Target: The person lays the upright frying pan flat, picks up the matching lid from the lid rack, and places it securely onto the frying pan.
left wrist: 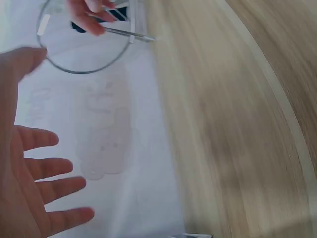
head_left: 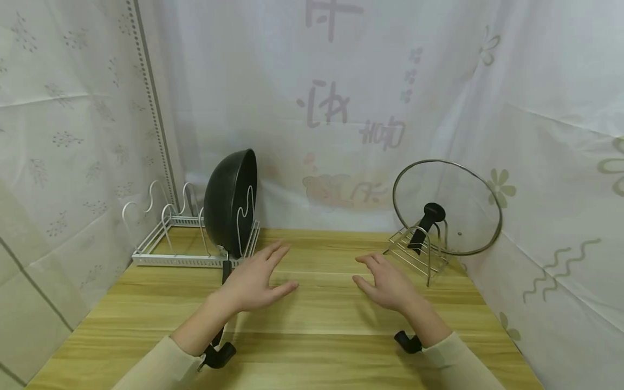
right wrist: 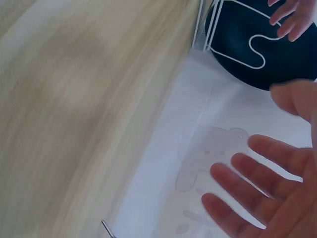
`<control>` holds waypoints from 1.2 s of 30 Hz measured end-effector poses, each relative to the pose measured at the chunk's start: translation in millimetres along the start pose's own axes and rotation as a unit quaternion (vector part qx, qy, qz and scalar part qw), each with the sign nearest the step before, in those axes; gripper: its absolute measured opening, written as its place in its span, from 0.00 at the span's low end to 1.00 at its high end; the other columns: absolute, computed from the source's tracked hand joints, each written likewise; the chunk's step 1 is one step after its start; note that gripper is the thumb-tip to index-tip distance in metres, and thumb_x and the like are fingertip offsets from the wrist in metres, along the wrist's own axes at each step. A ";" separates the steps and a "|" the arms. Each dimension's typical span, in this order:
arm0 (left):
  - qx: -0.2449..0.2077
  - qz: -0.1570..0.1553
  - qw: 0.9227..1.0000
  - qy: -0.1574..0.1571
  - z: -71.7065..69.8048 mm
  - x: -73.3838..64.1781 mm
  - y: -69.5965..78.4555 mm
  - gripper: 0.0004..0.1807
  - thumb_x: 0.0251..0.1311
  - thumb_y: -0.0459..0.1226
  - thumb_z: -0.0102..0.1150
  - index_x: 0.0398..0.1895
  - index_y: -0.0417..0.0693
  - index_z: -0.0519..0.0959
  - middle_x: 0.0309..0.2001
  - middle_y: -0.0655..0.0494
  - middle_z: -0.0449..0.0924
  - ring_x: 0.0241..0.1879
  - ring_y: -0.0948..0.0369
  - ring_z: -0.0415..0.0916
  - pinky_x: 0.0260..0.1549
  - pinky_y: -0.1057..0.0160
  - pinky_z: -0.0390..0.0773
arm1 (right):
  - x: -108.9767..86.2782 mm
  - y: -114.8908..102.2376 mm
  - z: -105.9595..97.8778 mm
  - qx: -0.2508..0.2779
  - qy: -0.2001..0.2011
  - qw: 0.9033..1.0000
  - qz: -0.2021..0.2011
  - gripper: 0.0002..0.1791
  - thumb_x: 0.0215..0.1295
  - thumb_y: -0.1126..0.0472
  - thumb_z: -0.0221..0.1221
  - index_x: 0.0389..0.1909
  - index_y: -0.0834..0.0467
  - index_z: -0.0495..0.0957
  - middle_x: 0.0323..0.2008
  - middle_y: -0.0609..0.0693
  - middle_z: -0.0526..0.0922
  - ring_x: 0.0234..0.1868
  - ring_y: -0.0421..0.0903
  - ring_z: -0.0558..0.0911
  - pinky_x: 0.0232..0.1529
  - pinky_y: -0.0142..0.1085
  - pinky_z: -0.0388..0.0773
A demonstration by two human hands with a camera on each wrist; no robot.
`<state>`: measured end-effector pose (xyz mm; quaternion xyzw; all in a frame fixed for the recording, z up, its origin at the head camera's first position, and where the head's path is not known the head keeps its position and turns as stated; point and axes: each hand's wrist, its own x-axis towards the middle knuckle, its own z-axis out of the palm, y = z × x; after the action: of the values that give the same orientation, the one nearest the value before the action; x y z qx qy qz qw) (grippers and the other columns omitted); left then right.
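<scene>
My left hand (head_left: 253, 284) hovers over the wooden table with its fingers extended, holding nothing. Just beyond it, a black frying pan (head_left: 226, 200) stands on edge in a white wire rack (head_left: 180, 261). The pan's handle (head_left: 226, 269) points toward me and is partly hidden by that hand and forearm. My right hand (head_left: 387, 284), likewise spread and holding nothing, is near a small metal wire stand (head_left: 429, 271). A clear glass lid (head_left: 468, 216) with a metal rim and black knob (head_left: 434, 211) leans upright in this stand. Both wrist views show straight, separated fingers.
The wood-grain table (head_left: 322, 314) runs back to a white printed curtain (head_left: 322, 135), with more curtain along both sides. Empty white loops of the rack (head_left: 168, 227) rise left of the pan. A black wrist mount (head_left: 219, 356) sits below the left forearm.
</scene>
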<state>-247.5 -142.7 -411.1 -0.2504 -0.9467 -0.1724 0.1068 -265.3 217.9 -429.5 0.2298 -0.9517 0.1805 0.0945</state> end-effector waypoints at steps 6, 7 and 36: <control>-0.030 -0.001 0.997 0.065 -10.4 -13.1 0.0 0.39 0.73 0.58 0.66 0.79 0.49 0.74 0.72 0.47 0.79 0.69 0.44 0.81 0.64 0.38 0.82 | -0.4 -9.9 2.5 0.083 0.046 0.995 0.010 0.21 0.80 0.52 0.63 0.66 0.56 0.82 0.61 0.53 0.85 0.56 0.52 0.88 0.54 0.53 0.87; -0.039 -0.005 0.997 0.072 -11.9 -15.8 -0.6 0.37 0.73 0.57 0.66 0.78 0.49 0.76 0.71 0.47 0.80 0.68 0.44 0.82 0.64 0.38 0.82 | -0.5 -11.6 3.5 0.099 0.047 0.994 0.012 0.20 0.80 0.53 0.63 0.66 0.56 0.82 0.61 0.53 0.85 0.55 0.51 0.89 0.55 0.54 0.87; -0.189 -0.138 0.952 0.196 -45.7 -78.7 -35.1 0.19 0.78 0.37 0.61 0.67 0.39 0.82 0.63 0.39 0.84 0.58 0.43 0.85 0.48 0.70 0.83 | 35.3 -59.6 26.8 0.533 -0.086 0.839 0.068 0.23 0.85 0.52 0.57 0.67 0.65 0.78 0.59 0.58 0.85 0.54 0.51 0.89 0.59 0.50 0.89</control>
<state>-193.2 -223.0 -401.5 -0.0940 -0.8825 -0.4071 0.2159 -270.8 143.9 -427.0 0.1941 -0.7258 0.6456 -0.1370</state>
